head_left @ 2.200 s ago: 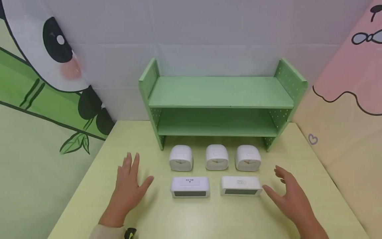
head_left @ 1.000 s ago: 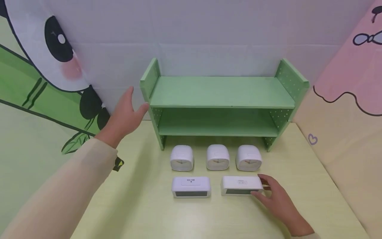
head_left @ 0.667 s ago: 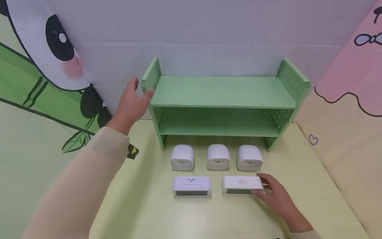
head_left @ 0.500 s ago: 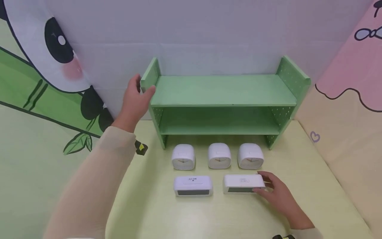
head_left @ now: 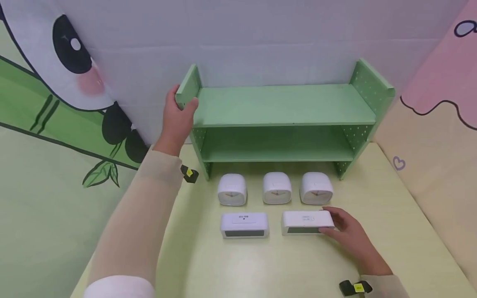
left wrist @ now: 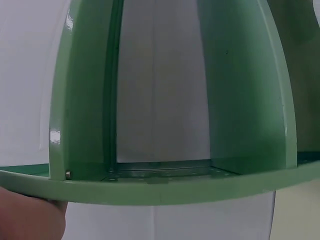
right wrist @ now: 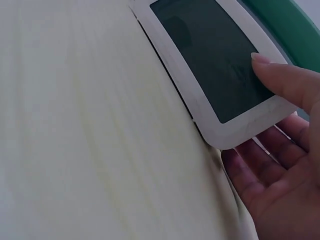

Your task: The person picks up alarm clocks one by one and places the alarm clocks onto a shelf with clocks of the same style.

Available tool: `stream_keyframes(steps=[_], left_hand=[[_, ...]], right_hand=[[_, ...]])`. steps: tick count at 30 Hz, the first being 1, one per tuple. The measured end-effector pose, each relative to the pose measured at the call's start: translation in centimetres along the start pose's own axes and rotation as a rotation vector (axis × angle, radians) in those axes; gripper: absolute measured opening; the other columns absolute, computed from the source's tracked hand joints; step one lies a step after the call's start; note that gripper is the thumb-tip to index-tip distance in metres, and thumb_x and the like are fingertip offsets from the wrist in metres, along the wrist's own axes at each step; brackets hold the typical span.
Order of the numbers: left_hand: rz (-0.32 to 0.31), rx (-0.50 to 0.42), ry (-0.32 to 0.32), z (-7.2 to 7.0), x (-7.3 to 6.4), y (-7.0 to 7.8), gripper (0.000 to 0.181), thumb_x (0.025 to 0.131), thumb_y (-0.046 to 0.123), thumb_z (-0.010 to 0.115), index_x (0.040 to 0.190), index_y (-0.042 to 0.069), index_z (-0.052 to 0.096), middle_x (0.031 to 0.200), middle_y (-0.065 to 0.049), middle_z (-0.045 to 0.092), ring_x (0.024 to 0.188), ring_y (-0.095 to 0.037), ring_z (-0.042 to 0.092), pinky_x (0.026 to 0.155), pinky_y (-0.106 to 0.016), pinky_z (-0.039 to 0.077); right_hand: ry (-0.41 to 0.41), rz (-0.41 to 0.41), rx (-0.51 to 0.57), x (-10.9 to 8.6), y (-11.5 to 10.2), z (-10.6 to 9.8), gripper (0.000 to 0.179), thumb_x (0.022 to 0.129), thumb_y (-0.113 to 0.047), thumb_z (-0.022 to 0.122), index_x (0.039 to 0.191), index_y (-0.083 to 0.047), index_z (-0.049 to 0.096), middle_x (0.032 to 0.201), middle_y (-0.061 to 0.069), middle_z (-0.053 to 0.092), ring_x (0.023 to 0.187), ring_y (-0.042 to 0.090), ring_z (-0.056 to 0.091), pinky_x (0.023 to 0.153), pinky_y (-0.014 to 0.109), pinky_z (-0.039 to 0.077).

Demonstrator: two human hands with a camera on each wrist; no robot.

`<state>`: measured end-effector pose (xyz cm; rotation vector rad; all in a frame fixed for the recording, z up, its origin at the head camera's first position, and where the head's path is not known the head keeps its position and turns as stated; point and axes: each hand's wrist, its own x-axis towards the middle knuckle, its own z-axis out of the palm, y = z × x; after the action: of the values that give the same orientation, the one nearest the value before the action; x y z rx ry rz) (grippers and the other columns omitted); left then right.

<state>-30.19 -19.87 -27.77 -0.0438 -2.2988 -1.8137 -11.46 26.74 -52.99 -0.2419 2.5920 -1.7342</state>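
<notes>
At the shelf's upper left, my left hand (head_left: 177, 120) grips the side panel of a green two-tier shelf (head_left: 283, 105), thumb on the inner side and fingers behind. The left wrist view shows part of that hand (left wrist: 32, 217) under the panel edge (left wrist: 165, 193). My right hand (head_left: 354, 239) holds the right end of a white digital clock (head_left: 303, 217) on the table. Its thumb (right wrist: 287, 80) lies on the dark screen (right wrist: 210, 55), with the fingers around the end and partly hidden. A second digital clock (head_left: 244, 219) sits to the left, untouched.
Three small white analog clocks, left (head_left: 232, 184), middle (head_left: 277, 182) and right (head_left: 316, 182), stand in a row before the shelf. A pale yellow table (head_left: 238, 265) carries everything. Cartoon-printed cloth (head_left: 123, 74) hangs behind and at both sides.
My left hand has risen from the table to the shelf's left panel and taken hold of it. My right hand has moved left onto the digital clock's end. The clocks keep their arrangement.
</notes>
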Motion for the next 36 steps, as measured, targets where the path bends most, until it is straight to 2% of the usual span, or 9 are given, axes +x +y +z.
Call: stream_keyframes(steps=[4,7,10,14,17,22,25,29,36], left_hand=[[-0.001,-0.034,0.018,0.3,0.7,-0.1,0.073,0.103,0.036,0.057,0.165,0.032,0.019,0.158,-0.004,0.034,0.132,-0.020,0.042,0.104,-0.043,0.041],[0.000,-0.020,0.047,0.2,1.1,-0.1,0.071,0.101,0.024,0.051,0.165,0.032,0.021,0.157,-0.004,0.036,0.123,-0.020,0.044,0.094,-0.039,0.042],[-0.005,-0.023,0.060,0.1,1.4,0.1,0.072,0.099,0.017,0.045,0.165,0.031,0.020,0.158,-0.001,0.036,0.120,-0.019,0.043,0.092,-0.036,0.041],[-0.029,-0.061,0.055,0.4,1.8,0.1,0.071,0.100,0.014,0.041,0.165,0.036,0.021,0.158,0.000,0.035,0.120,-0.019,0.043,0.093,-0.036,0.041],[-0.040,-0.098,0.054,0.7,2.1,-0.1,0.072,0.100,0.010,0.037,0.163,0.040,0.023,0.157,0.000,0.036,0.120,-0.020,0.044,0.093,-0.038,0.040],[-0.022,-0.156,0.064,1.0,2.0,-0.4,0.072,0.100,0.006,0.035,0.163,0.039,0.024,0.160,0.003,0.034,0.134,-0.022,0.041,0.106,-0.042,0.038],[-0.002,-0.174,0.073,0.9,2.0,-0.4,0.074,0.099,0.003,0.034,0.164,0.037,0.024,0.161,0.006,0.034,0.140,-0.019,0.037,0.111,-0.041,0.034],[0.017,-0.188,0.086,1.0,2.0,-0.6,0.077,0.097,-0.001,0.035,0.164,0.035,0.025,0.161,0.007,0.034,0.140,-0.015,0.037,0.109,-0.035,0.033],[0.016,-0.195,0.058,1.0,2.1,-1.1,0.079,0.096,-0.004,0.034,0.164,0.037,0.025,0.161,0.007,0.034,0.141,-0.018,0.037,0.110,-0.040,0.034]], right_hand=[[0.006,0.007,0.056,-0.1,0.4,0.1,0.062,0.088,-0.012,0.082,0.142,0.002,0.054,0.145,0.028,0.052,0.121,-0.011,0.049,0.098,0.012,0.041],[0.012,0.002,0.102,0.0,0.6,0.3,0.061,0.088,-0.008,0.082,0.141,0.004,0.055,0.143,0.029,0.053,0.120,-0.009,0.051,0.098,0.013,0.042],[0.013,-0.003,0.135,0.2,0.8,0.4,0.060,0.087,-0.004,0.081,0.140,0.006,0.055,0.141,0.031,0.053,0.119,-0.007,0.053,0.097,0.013,0.043],[0.006,0.007,0.162,0.4,1.0,0.3,0.059,0.087,-0.002,0.081,0.139,0.007,0.055,0.139,0.029,0.054,0.117,-0.005,0.056,0.095,0.015,0.045],[-0.005,0.029,0.182,0.3,1.0,0.1,0.059,0.087,-0.002,0.081,0.139,0.007,0.055,0.138,0.023,0.057,0.117,-0.003,0.057,0.096,0.016,0.046],[-0.018,0.043,0.191,0.3,1.2,0.1,0.059,0.087,-0.003,0.081,0.139,0.007,0.055,0.135,0.013,0.060,0.117,-0.001,0.058,0.096,0.015,0.046],[-0.021,0.028,0.194,0.4,1.0,0.3,0.059,0.087,-0.002,0.080,0.139,0.007,0.054,0.135,0.013,0.060,0.117,-0.001,0.058,0.096,0.015,0.046],[-0.027,0.007,0.200,0.5,0.9,0.3,0.059,0.088,-0.001,0.079,0.140,0.009,0.053,0.136,0.017,0.059,0.118,-0.001,0.058,0.097,0.016,0.045],[-0.030,-0.018,0.171,0.1,0.8,0.2,0.056,0.088,0.000,0.078,0.138,0.008,0.055,0.134,0.017,0.060,0.116,-0.002,0.059,0.095,0.015,0.046]])
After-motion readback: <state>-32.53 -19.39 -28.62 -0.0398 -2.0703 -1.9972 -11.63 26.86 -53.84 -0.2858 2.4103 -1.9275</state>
